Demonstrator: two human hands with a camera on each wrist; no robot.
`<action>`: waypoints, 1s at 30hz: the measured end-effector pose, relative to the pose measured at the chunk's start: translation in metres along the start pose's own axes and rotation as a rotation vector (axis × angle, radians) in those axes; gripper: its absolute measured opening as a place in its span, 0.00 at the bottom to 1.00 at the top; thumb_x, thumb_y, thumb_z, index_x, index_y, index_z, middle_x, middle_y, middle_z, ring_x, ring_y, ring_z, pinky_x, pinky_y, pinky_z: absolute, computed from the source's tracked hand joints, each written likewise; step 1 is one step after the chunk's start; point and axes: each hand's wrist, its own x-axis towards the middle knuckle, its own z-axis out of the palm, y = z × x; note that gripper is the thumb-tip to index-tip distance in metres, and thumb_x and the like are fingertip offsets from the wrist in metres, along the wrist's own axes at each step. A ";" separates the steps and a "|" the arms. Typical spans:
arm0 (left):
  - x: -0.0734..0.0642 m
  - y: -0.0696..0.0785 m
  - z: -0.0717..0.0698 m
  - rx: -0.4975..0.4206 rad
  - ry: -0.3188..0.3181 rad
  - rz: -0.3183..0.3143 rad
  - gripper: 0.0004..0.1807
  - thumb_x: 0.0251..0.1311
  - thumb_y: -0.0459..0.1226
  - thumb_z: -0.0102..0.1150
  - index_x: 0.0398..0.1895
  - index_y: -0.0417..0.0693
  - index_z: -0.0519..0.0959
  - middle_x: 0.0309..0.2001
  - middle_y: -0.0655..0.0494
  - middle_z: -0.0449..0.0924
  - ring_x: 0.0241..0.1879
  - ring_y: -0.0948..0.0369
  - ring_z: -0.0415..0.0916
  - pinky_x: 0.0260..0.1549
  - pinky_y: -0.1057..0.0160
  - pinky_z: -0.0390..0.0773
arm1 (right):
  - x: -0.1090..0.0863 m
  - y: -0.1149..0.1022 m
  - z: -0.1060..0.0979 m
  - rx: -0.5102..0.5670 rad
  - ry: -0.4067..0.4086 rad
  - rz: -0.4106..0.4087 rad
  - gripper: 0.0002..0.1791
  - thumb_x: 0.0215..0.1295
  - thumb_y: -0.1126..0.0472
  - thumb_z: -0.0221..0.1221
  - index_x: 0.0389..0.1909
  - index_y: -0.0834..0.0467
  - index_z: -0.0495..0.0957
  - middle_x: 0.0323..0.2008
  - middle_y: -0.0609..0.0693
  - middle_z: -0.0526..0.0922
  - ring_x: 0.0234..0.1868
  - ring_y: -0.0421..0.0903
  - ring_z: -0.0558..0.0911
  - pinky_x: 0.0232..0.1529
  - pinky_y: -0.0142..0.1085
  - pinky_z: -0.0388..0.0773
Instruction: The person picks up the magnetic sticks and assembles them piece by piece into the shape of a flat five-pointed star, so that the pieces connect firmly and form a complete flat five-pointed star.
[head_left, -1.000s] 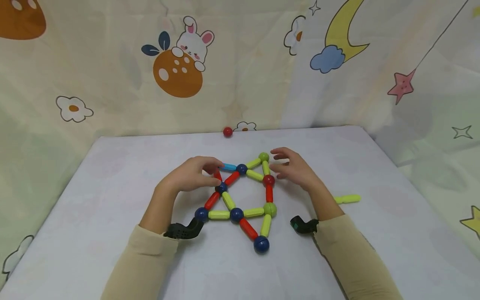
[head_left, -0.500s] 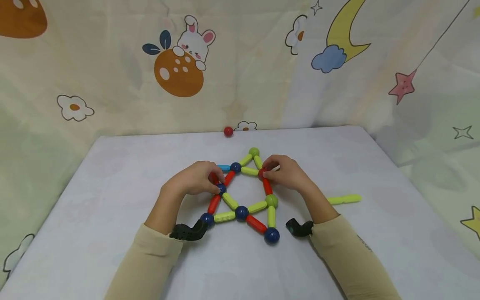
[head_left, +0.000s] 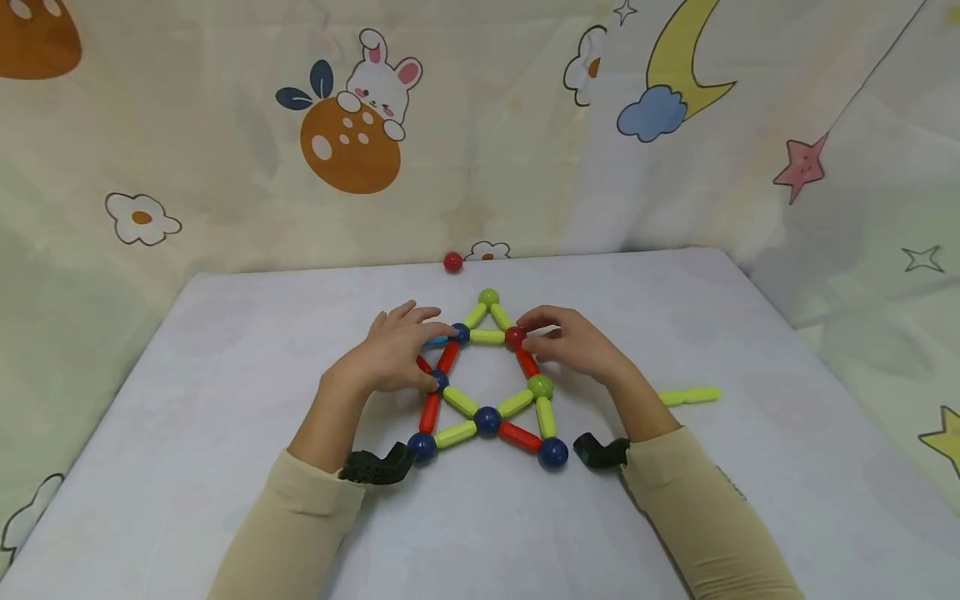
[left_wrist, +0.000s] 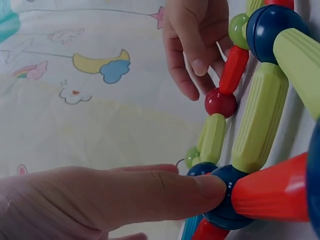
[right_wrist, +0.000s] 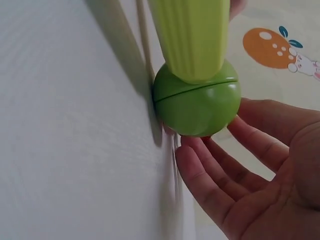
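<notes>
A flat frame of coloured rods and balls lies on the table. My left hand is over its left side, thumb tip touching a dark blue ball and the other fingers stretched over a light blue rod. Beside the red ball on the right side is my right hand, fingers loosely bent with tips close to the ball. In the right wrist view, a green ball with a yellow-green rod partly covers those fingertips. The frame's left corner is hidden behind my left hand.
A loose red ball sits at the table's far edge. To the right, a yellow-green rod piece lies partly behind my right forearm. A printed cloth hangs behind the white table.
The frame has turned counterclockwise, its top green ball shifting left and its lower right blue ball moving up and right. My right hand came in to the red ball; my left fingers spread out.
</notes>
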 end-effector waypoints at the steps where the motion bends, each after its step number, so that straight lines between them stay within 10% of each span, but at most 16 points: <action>1: -0.001 -0.001 0.000 -0.020 -0.016 -0.006 0.39 0.55 0.40 0.75 0.73 0.59 0.73 0.79 0.49 0.60 0.80 0.42 0.49 0.75 0.33 0.53 | 0.000 0.000 0.001 -0.003 -0.005 -0.003 0.20 0.72 0.56 0.61 0.62 0.53 0.78 0.64 0.55 0.79 0.60 0.58 0.82 0.57 0.48 0.83; 13: -0.005 -0.009 -0.001 -0.164 -0.087 -0.050 0.43 0.59 0.40 0.73 0.78 0.52 0.66 0.78 0.50 0.62 0.74 0.48 0.63 0.70 0.41 0.69 | -0.008 0.001 -0.007 0.005 -0.009 -0.036 0.23 0.74 0.56 0.59 0.67 0.55 0.76 0.68 0.56 0.76 0.65 0.58 0.80 0.61 0.52 0.81; 22: -0.005 -0.010 -0.005 -0.159 -0.100 -0.046 0.42 0.59 0.42 0.73 0.77 0.49 0.66 0.78 0.49 0.62 0.75 0.47 0.62 0.71 0.41 0.68 | -0.054 0.007 -0.057 -0.161 -0.002 -0.042 0.20 0.74 0.58 0.61 0.63 0.59 0.78 0.58 0.59 0.83 0.50 0.55 0.85 0.46 0.42 0.85; 30: -0.005 -0.009 -0.003 -0.167 -0.098 -0.040 0.42 0.59 0.41 0.73 0.77 0.47 0.67 0.78 0.47 0.63 0.74 0.47 0.63 0.70 0.42 0.69 | -0.097 0.022 -0.105 -0.382 -0.083 0.119 0.20 0.69 0.56 0.65 0.60 0.55 0.80 0.55 0.55 0.83 0.49 0.50 0.81 0.44 0.40 0.81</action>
